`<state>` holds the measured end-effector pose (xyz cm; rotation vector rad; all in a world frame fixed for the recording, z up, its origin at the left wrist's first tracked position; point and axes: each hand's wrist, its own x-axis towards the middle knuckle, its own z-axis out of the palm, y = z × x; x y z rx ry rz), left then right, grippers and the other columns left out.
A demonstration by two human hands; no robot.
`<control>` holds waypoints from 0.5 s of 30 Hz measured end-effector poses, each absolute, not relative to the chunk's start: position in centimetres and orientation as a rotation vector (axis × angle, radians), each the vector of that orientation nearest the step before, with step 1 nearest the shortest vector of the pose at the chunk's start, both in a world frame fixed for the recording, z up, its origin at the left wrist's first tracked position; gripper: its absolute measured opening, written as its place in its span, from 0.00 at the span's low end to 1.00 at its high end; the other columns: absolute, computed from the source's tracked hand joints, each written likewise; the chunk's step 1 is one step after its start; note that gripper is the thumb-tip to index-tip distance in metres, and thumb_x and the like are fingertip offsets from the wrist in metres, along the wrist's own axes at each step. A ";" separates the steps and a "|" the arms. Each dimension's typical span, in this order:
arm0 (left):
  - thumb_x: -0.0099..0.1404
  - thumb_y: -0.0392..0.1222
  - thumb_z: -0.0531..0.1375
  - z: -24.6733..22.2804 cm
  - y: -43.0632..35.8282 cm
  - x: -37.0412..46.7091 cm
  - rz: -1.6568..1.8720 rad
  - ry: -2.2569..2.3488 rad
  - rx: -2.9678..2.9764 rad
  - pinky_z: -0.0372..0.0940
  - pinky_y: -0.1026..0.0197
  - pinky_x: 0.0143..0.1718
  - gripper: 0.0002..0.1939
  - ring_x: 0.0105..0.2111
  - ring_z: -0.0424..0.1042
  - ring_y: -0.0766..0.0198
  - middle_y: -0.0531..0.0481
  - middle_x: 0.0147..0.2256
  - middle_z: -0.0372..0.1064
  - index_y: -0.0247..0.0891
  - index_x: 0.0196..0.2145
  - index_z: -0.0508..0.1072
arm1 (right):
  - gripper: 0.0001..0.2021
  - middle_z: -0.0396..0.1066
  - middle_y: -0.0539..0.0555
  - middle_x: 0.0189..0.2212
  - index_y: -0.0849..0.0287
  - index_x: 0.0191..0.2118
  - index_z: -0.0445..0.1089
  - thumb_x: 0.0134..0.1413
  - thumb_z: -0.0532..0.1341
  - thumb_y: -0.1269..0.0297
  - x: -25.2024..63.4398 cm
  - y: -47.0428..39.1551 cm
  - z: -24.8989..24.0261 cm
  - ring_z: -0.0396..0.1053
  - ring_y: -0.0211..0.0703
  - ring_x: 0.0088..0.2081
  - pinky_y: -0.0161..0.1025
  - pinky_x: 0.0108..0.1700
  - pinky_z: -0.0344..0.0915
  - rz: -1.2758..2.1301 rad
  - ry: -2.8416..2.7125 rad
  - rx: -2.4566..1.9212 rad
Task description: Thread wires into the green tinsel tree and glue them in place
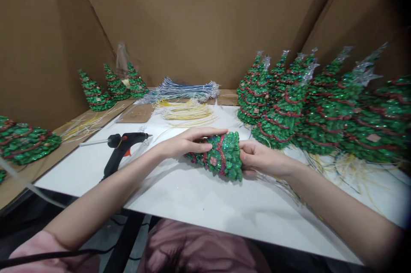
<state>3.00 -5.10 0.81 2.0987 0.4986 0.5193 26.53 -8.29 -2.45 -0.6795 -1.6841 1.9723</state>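
Note:
A small green Christmas tree figurine (224, 157) with red garlands lies on its side above the white tabletop, its base turned to the right. My left hand (192, 142) is wrapped over its narrower part, the thumb and fingers lying along the branches. At the base, my right hand (257, 157) has its fingers curled in against the underside; what the fingertips grip there is hidden. Thin wires (289, 189) trail below my right wrist. Left of my left hand, a black glue gun (120, 153) with an orange trigger rests on the table.
Several finished-looking trees with clear stars (285, 114) crowd the right side. More trees (93, 91) stand at the back left, one (25, 142) at the left edge. Bundles of blue-white wires (186, 91) and yellow wires (188, 112) lie at the back. Cardboard walls (205, 24) enclose the table.

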 end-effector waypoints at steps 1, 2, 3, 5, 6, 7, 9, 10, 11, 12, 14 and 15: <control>0.64 0.39 0.56 0.9 -5.1 3.0 0.512 0.508 2.111 0.49 0.54 0.62 0.26 0.62 0.54 0.56 0.47 0.61 0.56 0.42 0.60 0.61 | 0.22 0.53 0.42 0.19 0.63 0.32 0.60 0.48 0.64 0.46 26.5 -8.3 -2.5 0.46 0.25 0.17 0.28 0.17 0.44 1.970 -1.682 -0.682; 0.64 0.38 0.56 1.0 -5.1 2.9 0.503 0.518 2.125 0.50 0.54 0.61 0.26 0.62 0.54 0.56 0.47 0.61 0.56 0.42 0.59 0.61 | 0.22 0.54 0.43 0.19 0.63 0.33 0.60 0.47 0.64 0.46 26.5 -8.3 -2.5 0.46 0.25 0.17 0.28 0.17 0.44 1.969 -1.677 -0.684; 0.64 0.39 0.57 1.2 -5.0 2.9 0.495 0.524 2.141 0.51 0.53 0.61 0.25 0.61 0.55 0.56 0.47 0.61 0.56 0.43 0.59 0.61 | 0.23 0.54 0.43 0.19 0.63 0.32 0.60 0.47 0.64 0.46 26.5 -8.3 -2.5 0.46 0.25 0.17 0.28 0.17 0.44 1.971 -1.671 -0.685; 0.64 0.40 0.57 1.6 -4.9 2.8 0.476 0.531 2.200 0.54 0.53 0.59 0.25 0.60 0.58 0.56 0.46 0.60 0.58 0.43 0.58 0.62 | 0.23 0.54 0.43 0.20 0.63 0.33 0.60 0.47 0.65 0.47 26.5 -8.3 -2.4 0.47 0.25 0.17 0.28 0.17 0.43 1.982 -1.669 -0.674; 0.64 0.40 0.58 1.8 -4.8 2.8 0.467 0.534 2.245 0.55 0.54 0.58 0.25 0.59 0.59 0.56 0.46 0.59 0.60 0.43 0.58 0.62 | 0.23 0.55 0.43 0.20 0.63 0.33 0.60 0.47 0.65 0.47 26.5 -8.3 -2.4 0.47 0.25 0.17 0.28 0.17 0.43 1.989 -1.669 -0.667; 0.64 0.41 0.58 2.1 -4.8 2.8 0.458 0.538 2.298 0.55 0.54 0.58 0.24 0.58 0.60 0.57 0.45 0.58 0.61 0.42 0.58 0.63 | 0.23 0.55 0.43 0.20 0.63 0.33 0.60 0.47 0.65 0.47 26.5 -8.3 -2.4 0.47 0.25 0.17 0.28 0.17 0.44 1.995 -1.669 -0.664; 0.64 0.41 0.58 2.6 -4.7 2.9 0.437 0.551 2.411 0.55 0.54 0.58 0.24 0.57 0.62 0.57 0.44 0.57 0.62 0.41 0.57 0.64 | 0.22 0.54 0.43 0.20 0.63 0.33 0.60 0.48 0.64 0.47 26.5 -8.3 -2.4 0.47 0.25 0.17 0.28 0.17 0.44 1.996 -1.665 -0.669; 0.64 0.41 0.58 2.8 -4.8 3.0 0.429 0.559 2.458 0.55 0.55 0.58 0.23 0.57 0.62 0.57 0.43 0.57 0.63 0.39 0.57 0.64 | 0.22 0.54 0.43 0.20 0.63 0.33 0.60 0.48 0.64 0.47 26.5 -8.3 -2.4 0.48 0.25 0.17 0.28 0.17 0.44 1.994 -1.660 -0.670; 0.64 0.41 0.57 3.0 -4.8 3.0 0.424 0.564 2.496 0.56 0.55 0.57 0.23 0.56 0.63 0.57 0.43 0.57 0.63 0.38 0.57 0.64 | 0.22 0.54 0.42 0.20 0.62 0.33 0.59 0.48 0.64 0.48 26.5 -8.3 -2.4 0.48 0.25 0.17 0.28 0.17 0.45 1.994 -1.655 -0.669; 0.65 0.42 0.57 3.1 -4.8 3.1 0.419 0.569 2.527 0.56 0.55 0.57 0.23 0.56 0.63 0.57 0.42 0.56 0.64 0.37 0.56 0.64 | 0.21 0.53 0.42 0.20 0.62 0.32 0.59 0.48 0.64 0.48 26.5 -8.3 -2.4 0.48 0.25 0.17 0.28 0.17 0.45 1.992 -1.653 -0.663; 0.65 0.42 0.57 3.3 -5.0 3.3 0.415 0.573 2.582 0.58 0.55 0.55 0.22 0.54 0.65 0.57 0.41 0.55 0.65 0.36 0.56 0.64 | 0.21 0.54 0.42 0.20 0.62 0.31 0.59 0.48 0.64 0.48 26.5 -8.3 -2.4 0.48 0.25 0.17 0.28 0.18 0.45 1.984 -1.654 -0.655; 0.65 0.42 0.56 3.4 -5.0 3.3 0.413 0.575 2.606 0.58 0.55 0.54 0.22 0.54 0.65 0.57 0.41 0.54 0.66 0.36 0.55 0.65 | 0.21 0.54 0.43 0.20 0.62 0.31 0.59 0.48 0.64 0.48 26.4 -8.3 -2.5 0.48 0.25 0.17 0.28 0.18 0.45 1.979 -1.655 -0.655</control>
